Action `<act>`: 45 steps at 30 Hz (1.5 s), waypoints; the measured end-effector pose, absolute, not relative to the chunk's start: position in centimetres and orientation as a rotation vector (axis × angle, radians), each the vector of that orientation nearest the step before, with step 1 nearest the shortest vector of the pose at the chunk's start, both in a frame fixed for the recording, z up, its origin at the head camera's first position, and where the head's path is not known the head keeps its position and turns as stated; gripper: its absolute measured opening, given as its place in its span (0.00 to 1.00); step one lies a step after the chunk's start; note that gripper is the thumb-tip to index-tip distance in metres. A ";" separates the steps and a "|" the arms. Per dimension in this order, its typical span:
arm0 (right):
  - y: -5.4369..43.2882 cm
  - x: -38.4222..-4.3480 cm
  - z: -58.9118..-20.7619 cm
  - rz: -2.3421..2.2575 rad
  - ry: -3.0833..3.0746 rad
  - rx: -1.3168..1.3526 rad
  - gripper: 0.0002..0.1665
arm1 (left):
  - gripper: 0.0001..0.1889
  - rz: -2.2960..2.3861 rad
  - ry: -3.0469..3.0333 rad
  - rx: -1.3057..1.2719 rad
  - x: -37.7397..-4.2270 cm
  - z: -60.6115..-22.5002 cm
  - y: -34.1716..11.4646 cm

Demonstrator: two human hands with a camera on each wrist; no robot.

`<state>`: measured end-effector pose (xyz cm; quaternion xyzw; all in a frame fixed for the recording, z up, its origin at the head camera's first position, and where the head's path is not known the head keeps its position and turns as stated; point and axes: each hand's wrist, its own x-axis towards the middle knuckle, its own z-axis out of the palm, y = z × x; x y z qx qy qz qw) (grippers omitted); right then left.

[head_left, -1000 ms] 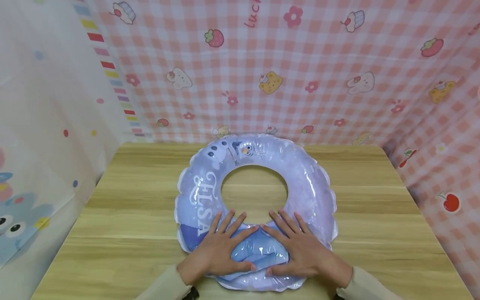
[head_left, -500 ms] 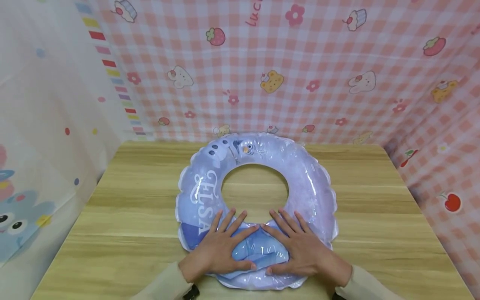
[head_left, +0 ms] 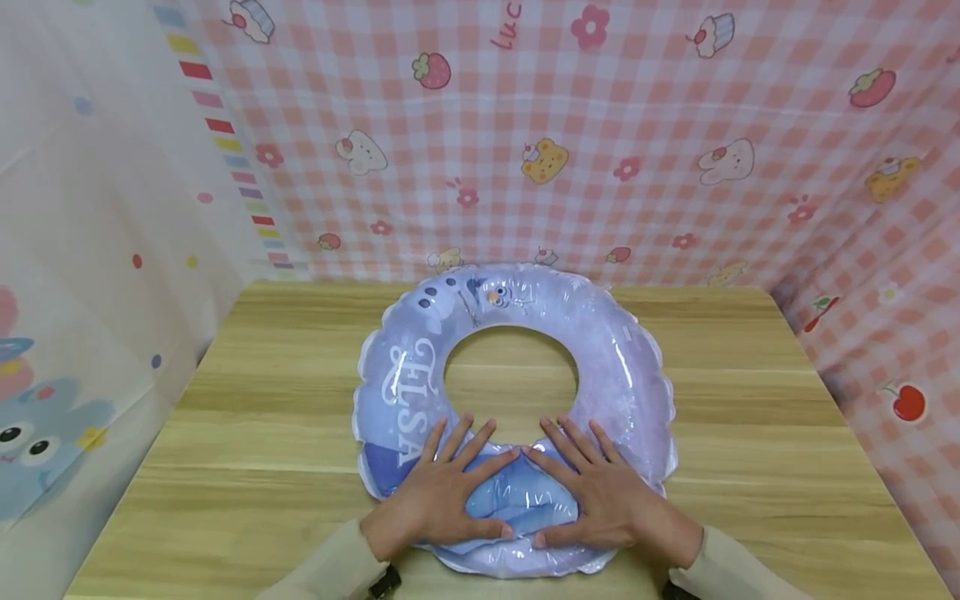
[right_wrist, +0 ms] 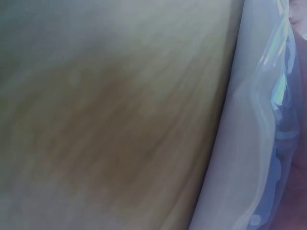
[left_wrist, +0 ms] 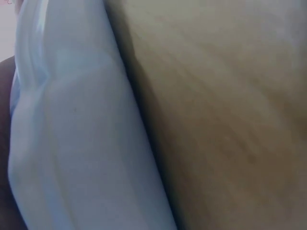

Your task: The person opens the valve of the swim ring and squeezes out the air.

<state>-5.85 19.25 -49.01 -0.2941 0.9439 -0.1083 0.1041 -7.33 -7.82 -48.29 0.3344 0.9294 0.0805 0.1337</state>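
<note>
An inflated swim ring (head_left: pixel 622 375), pale blue and lilac with a snowman print and white lettering, lies flat on the wooden table. On its near side my left hand (head_left: pixel 444 498) rests with fingers straight and spread, left of the blue patch. My right hand (head_left: pixel 606 498) lies mirrored on the right of that patch, fingers also spread. Both index fingertips nearly meet at the ring's inner edge. The left wrist view has the ring's pale side wall (left_wrist: pixel 86 124) close up; in the right wrist view the ring's clear seam (right_wrist: pixel 268 124) runs down beside the hand.
The wooden table (head_left: pixel 750 417) extends on both sides of the ring. Behind it hangs a pink checked curtain (head_left: pixel 480 125), which continues on the right. A white printed cloth (head_left: pixel 97 208) hangs on the left.
The whole head view shifts very slightly. Both hands stay in the same place on the swim ring, and the ring keeps its position and shape.
</note>
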 end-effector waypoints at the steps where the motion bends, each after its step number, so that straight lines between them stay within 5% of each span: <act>1: 19.2 -5.9 -49.0 -0.316 2.781 -0.868 0.62 | 0.49 0.235 2.692 0.967 -7.4 -48.3 -7.8; 45: 19.2 -5.8 -48.9 -0.298 2.756 -0.904 0.61 | 0.49 0.090 2.680 0.926 -7.2 -47.7 -7.4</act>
